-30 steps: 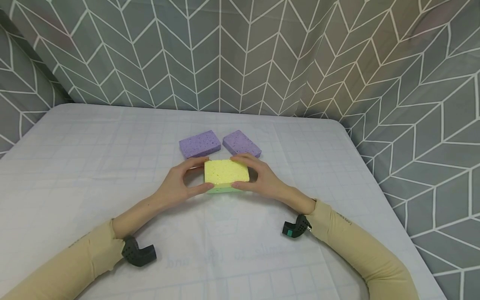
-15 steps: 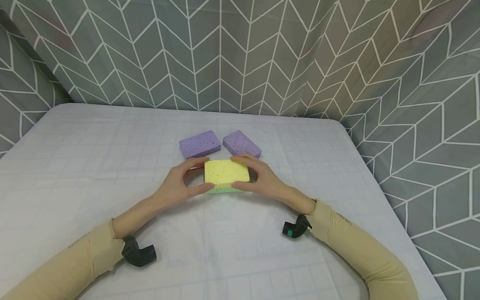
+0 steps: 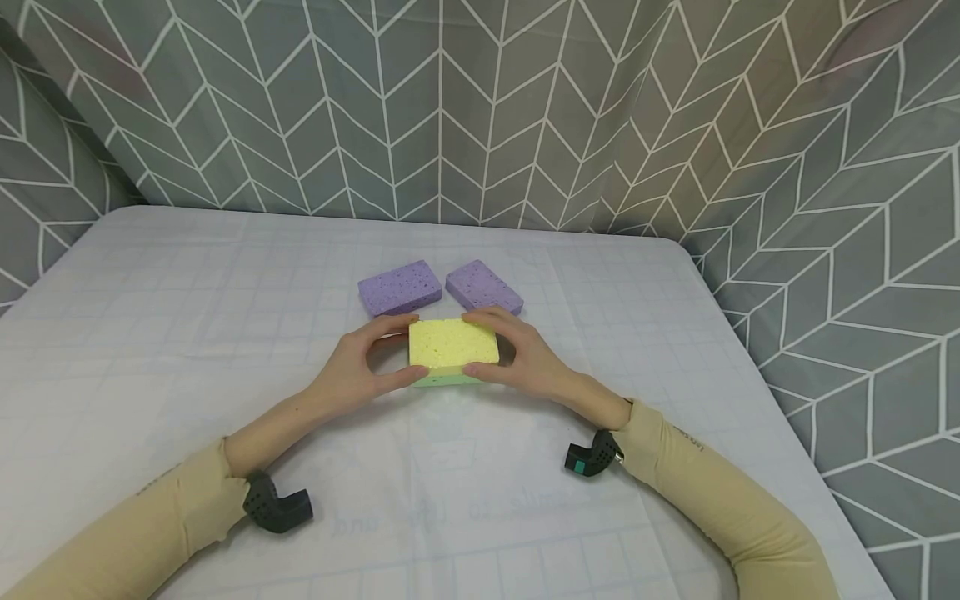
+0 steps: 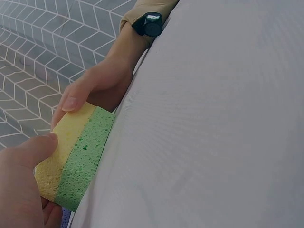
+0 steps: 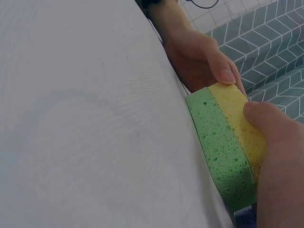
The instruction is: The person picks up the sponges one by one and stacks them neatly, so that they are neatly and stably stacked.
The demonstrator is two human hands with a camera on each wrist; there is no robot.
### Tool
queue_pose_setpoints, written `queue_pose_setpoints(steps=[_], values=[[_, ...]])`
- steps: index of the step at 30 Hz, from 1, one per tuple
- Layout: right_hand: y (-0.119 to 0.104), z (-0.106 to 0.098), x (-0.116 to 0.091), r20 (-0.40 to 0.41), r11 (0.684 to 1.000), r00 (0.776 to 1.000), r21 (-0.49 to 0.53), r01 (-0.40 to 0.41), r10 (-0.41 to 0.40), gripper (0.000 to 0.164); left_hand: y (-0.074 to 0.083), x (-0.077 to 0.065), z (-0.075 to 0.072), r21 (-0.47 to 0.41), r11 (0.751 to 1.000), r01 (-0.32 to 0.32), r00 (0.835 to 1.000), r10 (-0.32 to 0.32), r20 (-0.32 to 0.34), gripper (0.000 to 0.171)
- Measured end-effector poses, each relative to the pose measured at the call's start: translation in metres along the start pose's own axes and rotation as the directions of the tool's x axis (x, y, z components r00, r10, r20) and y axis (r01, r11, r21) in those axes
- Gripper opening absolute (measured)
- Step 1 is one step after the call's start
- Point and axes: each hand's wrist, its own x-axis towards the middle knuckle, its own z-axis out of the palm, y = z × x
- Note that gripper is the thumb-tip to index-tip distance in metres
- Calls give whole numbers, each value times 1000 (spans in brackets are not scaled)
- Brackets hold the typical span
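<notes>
A yellow sponge (image 3: 452, 343) lies flat on top of a green sponge (image 3: 450, 380), their edges nearly lined up, near the middle of the table. My left hand (image 3: 351, 367) pinches the yellow sponge's left end, thumb on the near side and fingers on the far side. At the right end, my right hand (image 3: 528, 360) grips it the same way. From the left wrist view, the thumbs press the yellow sponge (image 4: 71, 137), while the green sponge (image 4: 85, 164) sits low against the tablecloth. Most of the far-side fingers are hidden behind the stack.
Just beyond the stack lie two purple sponges, one at the left (image 3: 400, 289) and one at the right (image 3: 483, 287), angled apart with a narrow gap. A white cloth (image 3: 450, 517) covers the table. Grey patterned curtain (image 3: 465, 108) hangs behind the table and along its right side.
</notes>
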Motion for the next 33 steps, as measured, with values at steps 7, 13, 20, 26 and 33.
queue_pose_setpoints(steps=[7,13,20,26,33], values=[[1,0,0,-29,1000,999,-7,19,-19,68,0,0,1,-7,1000,-7,1000,7,-4,68],[1,0,0,-36,1000,999,-10,-12,12,80,0,0,0,-5,1000,0,1000,0,-3,69],[1,0,0,-51,999,998,-19,-44,43,65,2,0,0,-1,1000,7,1000,-6,3,71],[0,-1,0,-90,999,995,-13,-42,41,39,1,-1,0,1,1000,25,1000,-25,5,71],[2,-1,1,-136,998,989,-26,-61,57,35,1,-1,0,0,1000,29,1000,-29,3,71]])
